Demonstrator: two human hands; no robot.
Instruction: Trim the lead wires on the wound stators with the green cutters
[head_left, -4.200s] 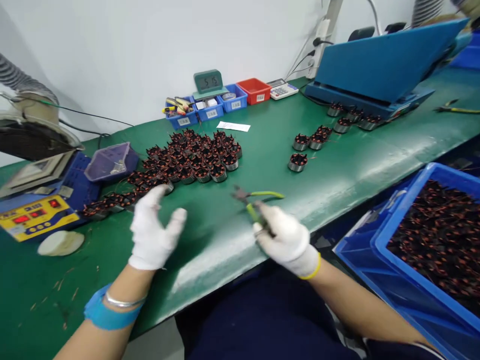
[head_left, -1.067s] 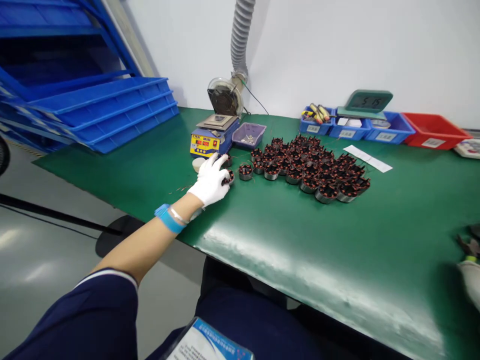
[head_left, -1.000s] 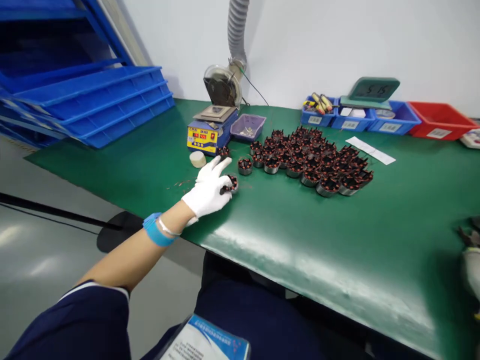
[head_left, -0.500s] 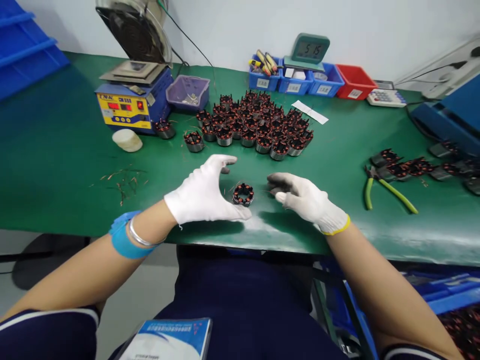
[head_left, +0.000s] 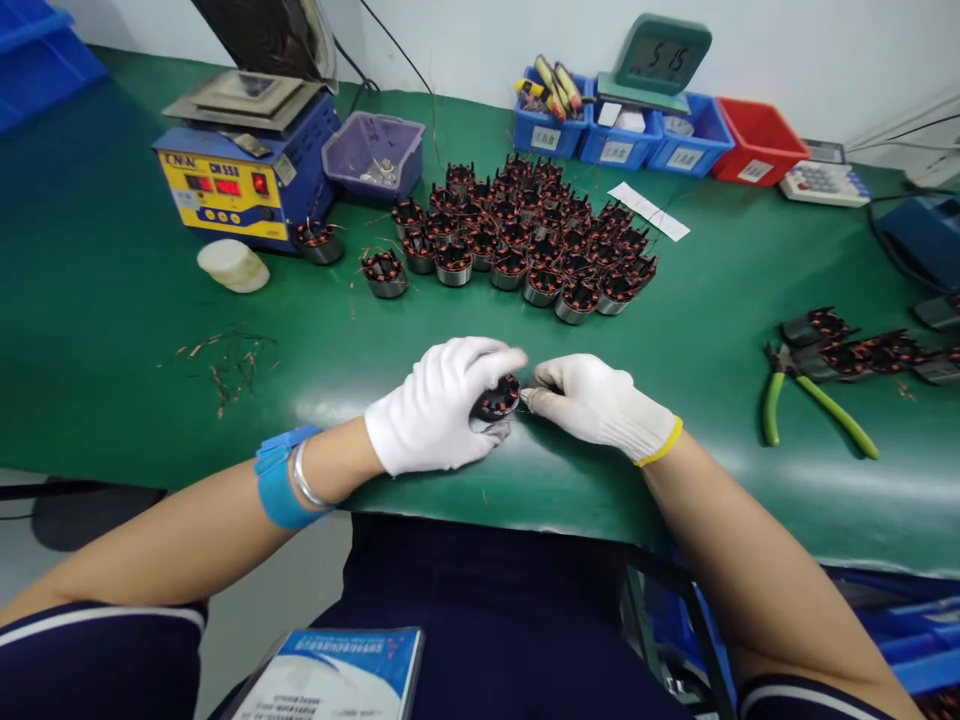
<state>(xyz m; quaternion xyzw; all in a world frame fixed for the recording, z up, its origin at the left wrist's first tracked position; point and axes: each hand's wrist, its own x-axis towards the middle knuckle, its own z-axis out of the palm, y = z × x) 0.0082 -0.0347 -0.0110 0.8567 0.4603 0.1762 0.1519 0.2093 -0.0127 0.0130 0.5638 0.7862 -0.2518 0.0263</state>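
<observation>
Stator (head_left: 497,398), copper-wound, clasped in left hand (head_left: 435,408) near front edge of tabletop (head_left: 697,330).
Left to right: loose wire clippings (head_left: 241,362), well apart; gloved left hand curled round the stator's side; gloved right hand (head_left: 589,400), thumb and fingertips pressed together just beside the stator's right side, any wire between them too fine to tell; green-handled cutters (head_left: 784,362), lying beside other stators (head_left: 874,352). Judged good practice: steady the core by its outer wall, keep the palm off the windings, make right-hand movements small and even.

Left hand (head_left: 435,408) now gripping coil (head_left: 498,398), right hand (head_left: 600,403) pinched
</observation>
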